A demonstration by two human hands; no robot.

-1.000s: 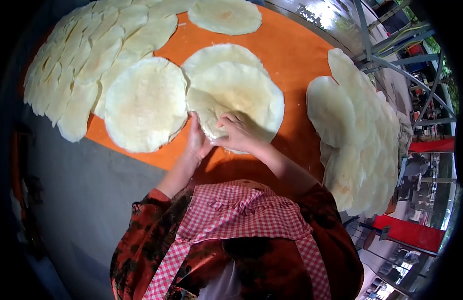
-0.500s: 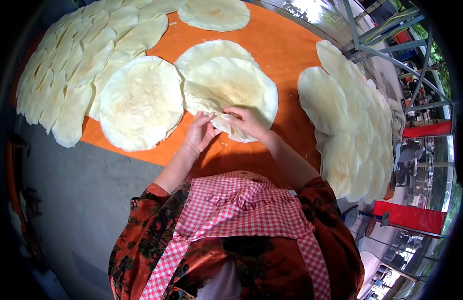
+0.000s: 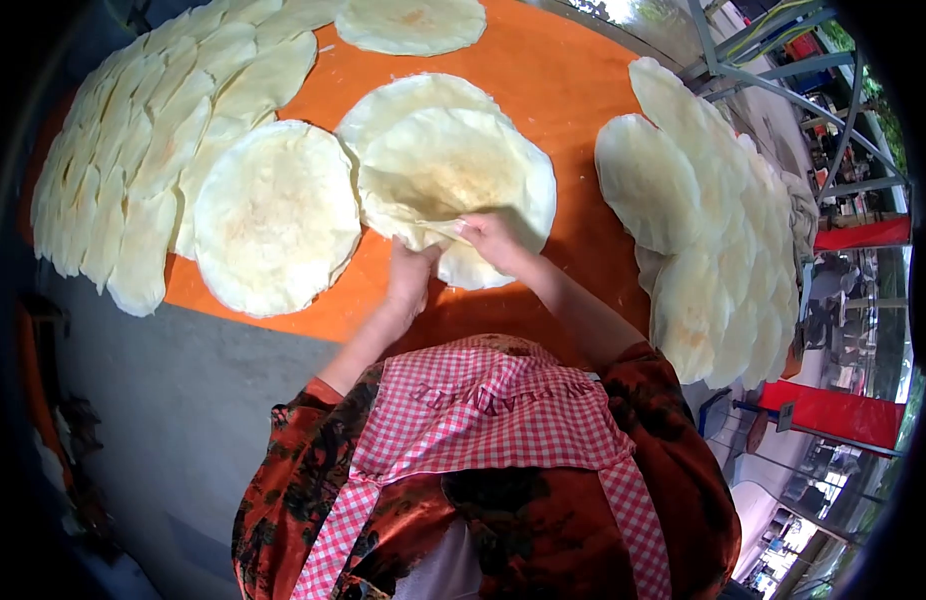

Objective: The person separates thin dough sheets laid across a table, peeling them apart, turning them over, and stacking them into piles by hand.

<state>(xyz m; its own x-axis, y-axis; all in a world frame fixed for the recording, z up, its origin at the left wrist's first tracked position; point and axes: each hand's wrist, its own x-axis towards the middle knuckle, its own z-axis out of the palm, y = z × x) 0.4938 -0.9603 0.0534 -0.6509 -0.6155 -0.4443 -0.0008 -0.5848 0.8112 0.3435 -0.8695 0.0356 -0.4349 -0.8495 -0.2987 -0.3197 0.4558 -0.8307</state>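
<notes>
The left hand (image 3: 411,273) and right hand (image 3: 493,241) are pinching a round sheet (image 3: 458,160) along its gathered near edge. Careful work is demanding light, even pressure against tearing.

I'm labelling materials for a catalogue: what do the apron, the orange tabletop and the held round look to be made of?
Apron: woven cloth, perhaps cotton; matte check with soft folds.
Orange tabletop: smooth and flat; plastic, cloth or painted board, I cannot tell.
Held round: probably thin dough or flatbread; pale, faintly browned, creased where gathered.
</notes>
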